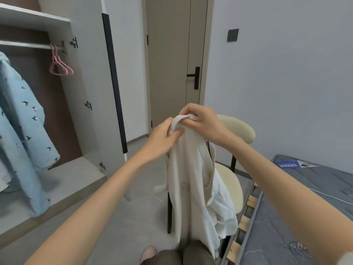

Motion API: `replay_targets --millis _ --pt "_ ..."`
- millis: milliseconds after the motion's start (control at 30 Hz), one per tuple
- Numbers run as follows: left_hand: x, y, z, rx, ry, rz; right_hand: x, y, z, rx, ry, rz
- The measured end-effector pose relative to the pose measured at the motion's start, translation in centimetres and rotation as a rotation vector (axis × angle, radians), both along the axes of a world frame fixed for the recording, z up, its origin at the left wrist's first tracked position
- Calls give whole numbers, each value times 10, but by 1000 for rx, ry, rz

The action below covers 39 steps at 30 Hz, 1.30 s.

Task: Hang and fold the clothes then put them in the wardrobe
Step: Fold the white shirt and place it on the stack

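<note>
— While it hangs in front of the chair (239, 131), the cream garment (191, 178) is bunched at its top in both hands.
— grip?
— right hand (203, 121) curled round the rolled top edge; left hand (163, 137) pinching the fabric just below, I think, view's blurred.
— wardrobe (84, 77)?
— open, at left. blue bird-print jacket (23, 121) hangs on the rail (28, 45), pink hangers (59, 66) beside it. white cloth (223, 199) on chair seat behind garment.

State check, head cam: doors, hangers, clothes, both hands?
wardrobe door, open
room door, closed
pink hangers, empty, on the rail
blue garment, hanging in the wardrobe
cream garment, held up, dangling
left hand, grips cream garment's top
right hand, grips cream garment's top
white garment, draped on the chair
</note>
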<state>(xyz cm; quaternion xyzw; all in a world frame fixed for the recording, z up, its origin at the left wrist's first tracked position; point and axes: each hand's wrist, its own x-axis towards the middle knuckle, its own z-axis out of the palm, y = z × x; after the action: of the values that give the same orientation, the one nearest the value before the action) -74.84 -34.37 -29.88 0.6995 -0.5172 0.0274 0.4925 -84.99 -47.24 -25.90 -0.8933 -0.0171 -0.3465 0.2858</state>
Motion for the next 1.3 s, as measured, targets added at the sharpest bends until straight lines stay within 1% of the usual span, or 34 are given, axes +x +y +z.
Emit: replay_targets --millis 67,133,200,233,267,333,400,467,533,600,700,767,867,933,1000,1067,1100,1167,1200,1233,1300 --pt "8 -1 5 -50 14 27 1 -8 -3 38 -19 -36" --pt "15 -2 5 -50 1 73 0 -18 -18 164 12 -104" --pt "19 -2 3 -94 42 126 -4 -27 -45 309 138 -114" --pt "22 -2 2 -123 74 139 -7 -31 -62 349 244 -92" --pt "24 -2 1 -144 102 138 -10 -33 -80 360 373 -66" --pt "26 1 3 -175 122 107 -16 -34 -115 290 592 -37" --pt "26 3 6 -192 116 64 -17 -29 -147 181 662 -50" --pt "23 4 9 -209 110 31 -13 -20 -170 138 624 -41" --pt "22 6 13 -245 112 16 -8 -10 -185 153 586 -17" --pt "25 12 19 -287 122 16 -1 -7 -194 121 573 -61" --pt "34 24 28 -306 147 30 10 -4 -194 159 520 -159" --pt "40 32 32 -316 155 77 17 -5 -189 206 464 -172" --pt "46 44 39 -350 139 139 24 -8 -178 224 411 -190" --pt "48 52 46 -372 129 177 27 -16 -166 309 299 -281" --pt "51 59 51 -380 125 219 27 -27 -150 378 134 -416" --pt "51 62 55 -379 114 236 24 -35 -135 381 16 -512" --pt "50 62 57 -375 108 231 23 -34 -132 371 -22 -511" --pt "45 59 59 -361 98 208 19 -19 -131 321 -90 -423" --pt "43 57 59 -356 92 200 16 -9 -133 249 -116 -367" --pt "41 54 60 -352 88 193 13 1 -139 135 -132 -312" --pt "37 50 61 -345 84 180 10 22 -153 -170 -102 -252"
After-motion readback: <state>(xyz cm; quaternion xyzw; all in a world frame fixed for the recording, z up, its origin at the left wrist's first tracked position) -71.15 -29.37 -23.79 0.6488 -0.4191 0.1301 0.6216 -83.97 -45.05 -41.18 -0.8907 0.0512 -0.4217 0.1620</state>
